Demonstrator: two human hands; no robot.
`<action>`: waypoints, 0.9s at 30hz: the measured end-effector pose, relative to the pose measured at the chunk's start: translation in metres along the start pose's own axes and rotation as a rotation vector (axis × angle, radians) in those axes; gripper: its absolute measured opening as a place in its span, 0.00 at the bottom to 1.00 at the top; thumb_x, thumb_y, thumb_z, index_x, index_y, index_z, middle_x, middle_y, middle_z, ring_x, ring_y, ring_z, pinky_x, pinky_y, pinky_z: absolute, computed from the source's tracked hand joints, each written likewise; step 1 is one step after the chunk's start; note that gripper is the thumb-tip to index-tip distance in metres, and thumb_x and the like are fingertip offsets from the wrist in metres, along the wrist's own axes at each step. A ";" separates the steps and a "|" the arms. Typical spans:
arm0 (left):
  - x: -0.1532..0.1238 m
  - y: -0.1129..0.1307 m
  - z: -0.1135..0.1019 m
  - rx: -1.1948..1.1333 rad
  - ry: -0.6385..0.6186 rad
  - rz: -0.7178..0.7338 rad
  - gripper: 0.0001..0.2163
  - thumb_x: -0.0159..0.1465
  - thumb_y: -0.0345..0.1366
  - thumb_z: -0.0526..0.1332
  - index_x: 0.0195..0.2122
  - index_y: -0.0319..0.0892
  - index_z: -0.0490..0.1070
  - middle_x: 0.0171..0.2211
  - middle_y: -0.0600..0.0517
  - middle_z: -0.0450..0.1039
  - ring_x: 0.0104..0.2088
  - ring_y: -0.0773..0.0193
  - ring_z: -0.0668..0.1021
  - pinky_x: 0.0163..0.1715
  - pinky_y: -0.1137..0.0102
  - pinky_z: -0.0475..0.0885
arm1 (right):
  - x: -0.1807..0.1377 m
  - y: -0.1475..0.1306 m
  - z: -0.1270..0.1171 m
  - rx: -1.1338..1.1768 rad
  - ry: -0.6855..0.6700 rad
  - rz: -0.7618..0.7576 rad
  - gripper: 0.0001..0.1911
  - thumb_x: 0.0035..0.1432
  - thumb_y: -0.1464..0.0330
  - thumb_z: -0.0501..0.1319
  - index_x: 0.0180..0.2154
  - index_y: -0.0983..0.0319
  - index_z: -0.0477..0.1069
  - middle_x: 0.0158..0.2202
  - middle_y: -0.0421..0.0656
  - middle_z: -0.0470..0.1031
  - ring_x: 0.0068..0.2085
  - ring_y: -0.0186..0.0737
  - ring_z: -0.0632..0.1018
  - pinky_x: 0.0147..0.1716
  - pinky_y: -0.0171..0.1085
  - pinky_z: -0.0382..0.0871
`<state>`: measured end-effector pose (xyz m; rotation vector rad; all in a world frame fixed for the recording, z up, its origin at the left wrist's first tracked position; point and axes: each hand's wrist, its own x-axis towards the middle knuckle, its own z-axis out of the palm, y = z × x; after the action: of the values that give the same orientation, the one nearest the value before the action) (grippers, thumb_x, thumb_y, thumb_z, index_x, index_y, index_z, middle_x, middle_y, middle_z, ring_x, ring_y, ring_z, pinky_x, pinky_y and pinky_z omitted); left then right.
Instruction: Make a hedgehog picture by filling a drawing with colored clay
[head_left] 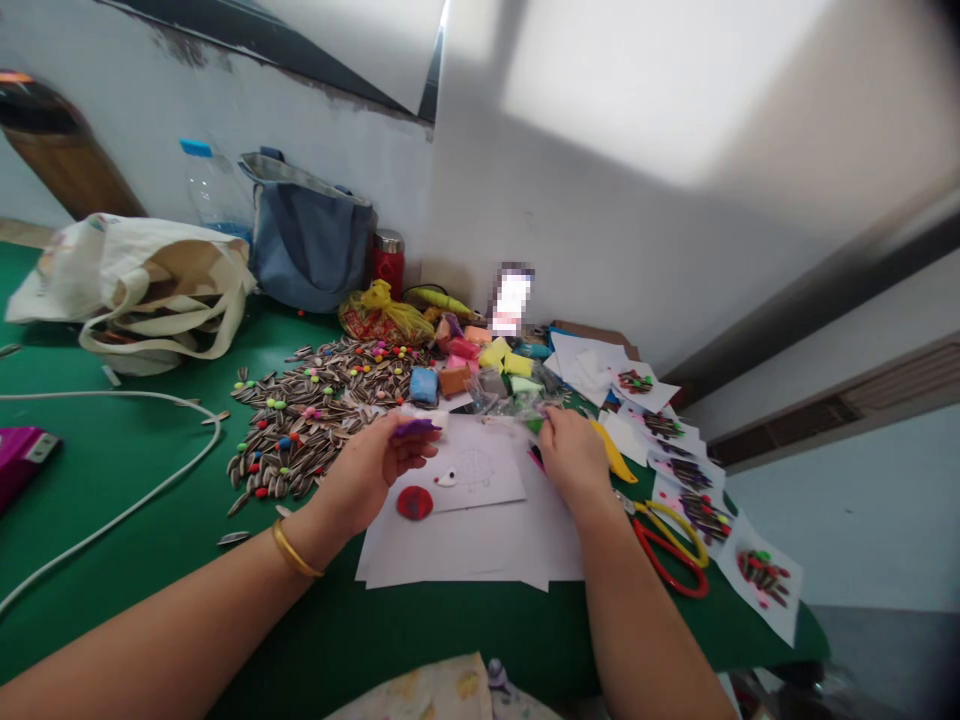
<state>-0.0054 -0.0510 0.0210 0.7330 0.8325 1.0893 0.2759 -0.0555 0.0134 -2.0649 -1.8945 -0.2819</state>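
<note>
My left hand point(364, 470), a gold bangle at its wrist, pinches a piece of purple modelling clay point(417, 427) above the paper. Fingers closed, my right hand point(574, 450) grips a clear plastic wrapper point(525, 405) beside the clay packets. Between my hands lies a white card point(487, 480) with a pencil outline of an animal, its pointed snout filled in with white and dark dots. A round red lid-like disc point(415, 503) rests at the card's left edge, on larger white sheets point(465, 555). Wrapped clay blocks, including a blue one point(424, 386), sit just beyond.
Striped sunflower seeds point(300, 430) mixed with coloured pieces spread at left. Scissors point(671, 550) and seed-decorated cards point(761, 575) lie at right. Bags point(311, 235), a red flask point(388, 262) and a lit phone point(512, 300) stand by the wall. A white cable point(150, 490) crosses the green table.
</note>
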 end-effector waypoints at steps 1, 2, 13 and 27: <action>0.000 -0.001 0.000 -0.001 -0.006 -0.027 0.17 0.61 0.49 0.65 0.40 0.38 0.77 0.39 0.42 0.81 0.34 0.60 0.81 0.33 0.68 0.75 | 0.000 0.005 -0.001 -0.045 0.002 0.021 0.14 0.64 0.70 0.54 0.44 0.62 0.77 0.40 0.52 0.77 0.42 0.50 0.75 0.40 0.43 0.63; 0.001 -0.003 -0.001 0.010 -0.013 -0.047 0.17 0.61 0.48 0.65 0.41 0.38 0.78 0.41 0.41 0.81 0.35 0.59 0.81 0.33 0.69 0.75 | 0.000 0.009 -0.002 -0.073 0.005 0.032 0.13 0.63 0.69 0.55 0.43 0.61 0.78 0.40 0.52 0.77 0.42 0.50 0.75 0.40 0.44 0.63; 0.005 -0.008 -0.008 0.166 -0.033 0.040 0.15 0.51 0.45 0.74 0.31 0.41 0.75 0.27 0.53 0.76 0.27 0.67 0.76 0.31 0.72 0.72 | -0.004 -0.003 -0.008 0.075 0.116 -0.015 0.24 0.56 0.75 0.56 0.54 0.62 0.73 0.55 0.52 0.72 0.54 0.56 0.69 0.51 0.51 0.62; 0.000 -0.005 -0.004 0.241 0.025 0.287 0.18 0.50 0.36 0.74 0.39 0.44 0.71 0.30 0.57 0.73 0.29 0.69 0.74 0.32 0.73 0.70 | -0.054 -0.118 0.019 0.275 -0.138 -0.613 0.10 0.61 0.58 0.64 0.38 0.58 0.76 0.39 0.45 0.73 0.42 0.46 0.70 0.40 0.43 0.62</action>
<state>-0.0064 -0.0516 0.0150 1.0670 0.9080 1.2670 0.1523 -0.0912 -0.0114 -1.3227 -2.4555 -0.0084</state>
